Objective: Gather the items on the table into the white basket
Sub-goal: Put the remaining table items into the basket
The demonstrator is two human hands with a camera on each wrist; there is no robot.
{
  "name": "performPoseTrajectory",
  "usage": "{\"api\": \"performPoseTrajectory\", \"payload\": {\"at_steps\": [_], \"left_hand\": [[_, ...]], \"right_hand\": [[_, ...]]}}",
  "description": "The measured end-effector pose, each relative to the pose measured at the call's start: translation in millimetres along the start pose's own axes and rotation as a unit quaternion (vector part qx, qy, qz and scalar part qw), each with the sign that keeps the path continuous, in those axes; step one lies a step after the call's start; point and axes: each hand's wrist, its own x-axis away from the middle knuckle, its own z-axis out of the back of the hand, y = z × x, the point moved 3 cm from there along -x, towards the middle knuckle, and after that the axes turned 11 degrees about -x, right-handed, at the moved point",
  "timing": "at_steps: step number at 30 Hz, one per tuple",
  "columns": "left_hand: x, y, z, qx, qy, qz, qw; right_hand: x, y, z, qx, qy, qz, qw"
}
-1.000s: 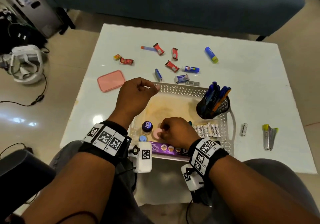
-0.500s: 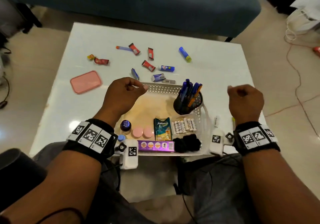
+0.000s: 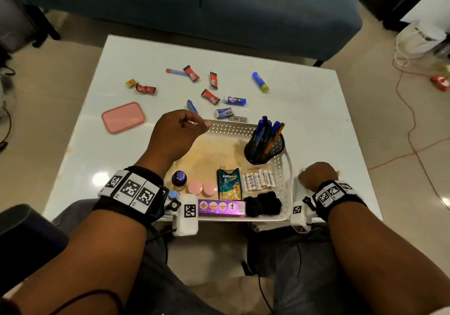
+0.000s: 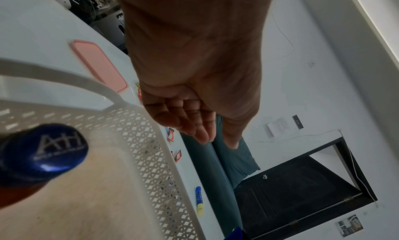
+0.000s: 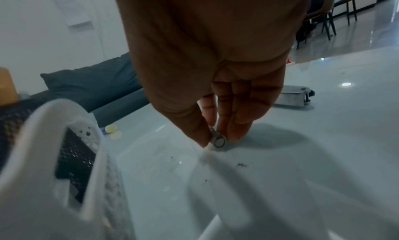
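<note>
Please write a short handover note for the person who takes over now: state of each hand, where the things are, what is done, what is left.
Left hand: loosely curled, empty, above the far left corner of the white perforated plastic basket.
Right hand: pinching a small silver cylindrical battery on the white table, right of the basket.
Done: black mesh pen holder, batteries, sachet, jars and purple box are in the basket.
Left: this battery, the red wrapped candies, blue glue stick, pink rectangular lid, other small items.

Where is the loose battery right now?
The battery lies on the table just right of the white basket, pinched by the right hand; the right wrist view shows it.
</note>
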Motion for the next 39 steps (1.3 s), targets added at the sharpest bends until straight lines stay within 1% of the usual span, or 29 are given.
{"api": "performPoseTrajectory", "payload": {"at_steps": [2,3,4,6,8,9,11,14,16,18,24,30,34,36,39], "left_hand": [[0,0,2,0.005,-0.007,-0.002,1.0],[0,0,1,0.003,-0.015,-0.002,1.0],[1,1,-1,-0.001,-0.026,-0.001,1.0],[2,1,-3,-0.008,-0.055,-0.001,0.998],[4,0,-4,-0.013,-0.077,0.001,0.997],[4,1,-4,-0.013,-0.082,0.001,0.997],[6,2,-5,-0.014,-0.086,-0.002,0.996],[8,3,-8,-0.017,-0.087,-0.005,0.996],[10,2,-10,-0.021,-0.09,-0.001,0.996],[10,1,-12,-0.026,-0.092,-0.002,0.995],[7,-1,-12,-0.044,-0.092,-0.002,0.995],[3,-2,-10,-0.048,-0.093,0.002,0.995],[2,-3,-10,-0.052,-0.096,0.001,0.994],[2,-3,-10,-0.049,-0.097,0.0,0.994],[3,-3,-10,-0.046,-0.097,-0.001,0.994]], "right_hand": [[3,-7,4,-0.033,-0.017,0.009,0.999],[8,-10,8,-0.066,-0.016,0.02,0.998],[15,-16,16,-0.115,0.004,0.033,0.993],[42,-27,32,-0.241,0.05,0.048,0.968],[70,-39,39,-0.333,0.043,0.072,0.939],[81,-45,40,-0.344,0.025,0.089,0.934],[98,-58,36,-0.324,-0.007,0.132,0.937],[107,-69,17,-0.247,-0.031,0.174,0.953],[110,-75,2,-0.183,-0.027,0.194,0.963],[113,-80,-13,-0.14,-0.025,0.212,0.967],[114,-90,-34,-0.076,-0.009,0.23,0.97],[114,-96,-41,-0.037,-0.003,0.24,0.97],[117,-99,-38,-0.028,-0.018,0.236,0.971],[118,-100,-25,-0.043,-0.016,0.228,0.972],[113,-93,13,-0.09,0.021,0.214,0.972]]}}
